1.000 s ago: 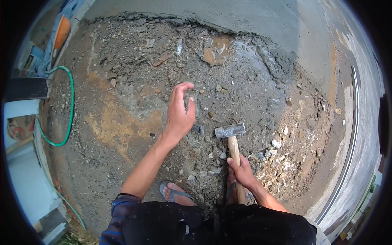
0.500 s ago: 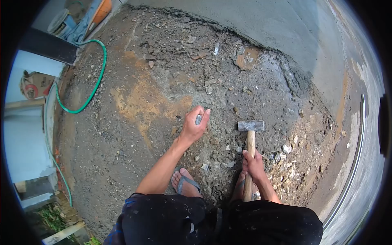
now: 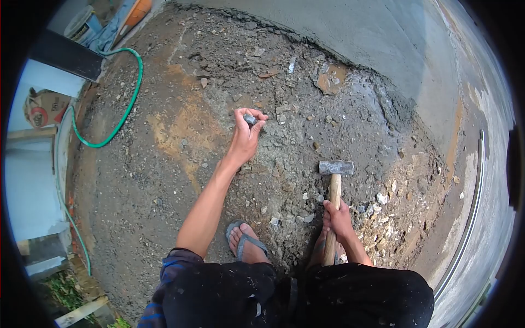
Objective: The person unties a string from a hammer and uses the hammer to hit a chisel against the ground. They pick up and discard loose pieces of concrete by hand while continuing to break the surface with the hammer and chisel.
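My left hand (image 3: 246, 136) is closed around a grey metal chisel (image 3: 250, 119), held above the rough ground. Only a short part of the chisel shows; my fingers hide the rest. In my right hand (image 3: 338, 218) is a sledgehammer (image 3: 336, 168), gripped partway down its wooden handle. Its block-shaped steel head points away from me, over the gravel, and the handle's lower end lies by my right foot. Broken stones and loose rubble (image 3: 303, 205) cover the ground between the two hands.
Smooth wet-looking concrete (image 3: 372, 33) spreads across the far side with a ragged edge. A green hose (image 3: 139, 82) curves along the left. A bucket (image 3: 83, 24) stands at the upper left, and a paper sack (image 3: 46, 108) lies below it. My sandalled feet (image 3: 251, 246) are close by.
My left hand has moved away from me and slightly left with the chisel, which has tilted to show more of its side. The hammer and right hand are nearly still.
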Demonstrator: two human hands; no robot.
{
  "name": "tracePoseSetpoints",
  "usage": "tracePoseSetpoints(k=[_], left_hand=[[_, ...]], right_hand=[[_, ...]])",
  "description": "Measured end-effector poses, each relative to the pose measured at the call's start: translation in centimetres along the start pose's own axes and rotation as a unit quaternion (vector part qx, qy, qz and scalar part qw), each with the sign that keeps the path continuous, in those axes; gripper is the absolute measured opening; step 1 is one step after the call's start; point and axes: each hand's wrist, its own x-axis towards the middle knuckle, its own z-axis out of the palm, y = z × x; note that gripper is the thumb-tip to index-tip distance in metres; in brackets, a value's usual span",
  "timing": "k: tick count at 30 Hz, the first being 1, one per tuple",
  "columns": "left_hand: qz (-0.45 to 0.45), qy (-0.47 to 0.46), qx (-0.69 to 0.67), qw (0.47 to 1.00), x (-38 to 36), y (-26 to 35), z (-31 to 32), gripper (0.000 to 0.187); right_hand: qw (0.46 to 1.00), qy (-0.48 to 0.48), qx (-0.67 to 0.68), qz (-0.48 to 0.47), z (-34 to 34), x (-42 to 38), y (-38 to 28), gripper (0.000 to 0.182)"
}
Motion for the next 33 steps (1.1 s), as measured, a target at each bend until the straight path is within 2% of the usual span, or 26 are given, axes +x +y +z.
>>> tracePoseSetpoints(k=[4,6,7,9,10,12,16,18,20,22,24,28,30,32,33], left_hand=[[-0.028,-0.051,0.061,0.996,1.3,0.7,-2.5,0.029],[-0.1,-0.128,0.162,0.973,0.9,2.9,-2.9,0.029],[-0.1,-0.132,0.161,0.973,0.6,2.9,-2.6,0.029],[-0.112,-0.08,0.034,0.99,0.0,3.0,-1.9,0.028],[-0.112,-0.083,0.033,0.99,0.1,3.0,-1.3,0.028],[-0.06,-0.068,-0.058,0.994,0.5,3.0,0.4,0.022],[-0.024,-0.089,-0.105,0.99,2.1,2.7,4.7,0.023],[-0.008,-0.103,-0.085,0.991,2.5,2.2,5.7,0.023],[-0.055,-0.203,0.105,0.972,2.6,2.6,6.3,0.026],[-0.04,-0.222,0.125,0.966,2.8,3.2,6.8,0.029],[-0.013,-0.251,0.229,0.94,2.2,3.3,7.3,0.029],[0.058,-0.247,0.208,0.945,-0.1,1.4,6.2,0.027],[-0.035,-0.232,0.199,0.951,-0.8,2.3,5.6,0.021],[-0.039,-0.211,0.188,0.958,-1.1,2.4,5.0,0.018],[-0.07,-0.186,0.172,0.965,-1.0,2.8,4.6,0.018]], right_hand=[[1.0,-0.005,0.009,0.002,-0.1,0.1,0.1,0.017],[1.0,-0.004,0.004,0.0,0.1,-0.1,-0.1,0.018],[1.0,-0.001,0.007,0.0,0.1,-0.2,-0.3,0.018],[1.0,0.006,-0.002,0.007,0.3,-0.3,-0.4,0.018],[1.0,0.008,0.0,0.008,0.2,-0.2,-0.2,0.018],[1.0,-0.008,0.012,0.014,0.0,0.1,0.0,0.018],[1.0,-0.004,0.009,0.012,0.1,0.2,-0.1,0.018],[1.0,-0.003,0.005,0.013,0.1,0.3,0.1,0.017],[1.0,0.0,0.006,0.011,0.1,0.2,0.1,0.017],[1.0,-0.001,0.021,0.01,0.0,0.2,0.1,0.017],[0.999,-0.012,0.035,0.01,-0.3,0.5,0.7,0.017],[0.999,-0.017,0.025,0.021,-0.4,0.0,-0.2,0.016],[0.999,-0.015,0.027,0.025,-0.7,0.0,-0.2,0.014],[0.999,-0.036,0.005,0.013,-1.1,0.2,-0.3,0.013],[0.999,-0.047,0.009,0.02,-1.3,0.3,-0.1,0.014]])
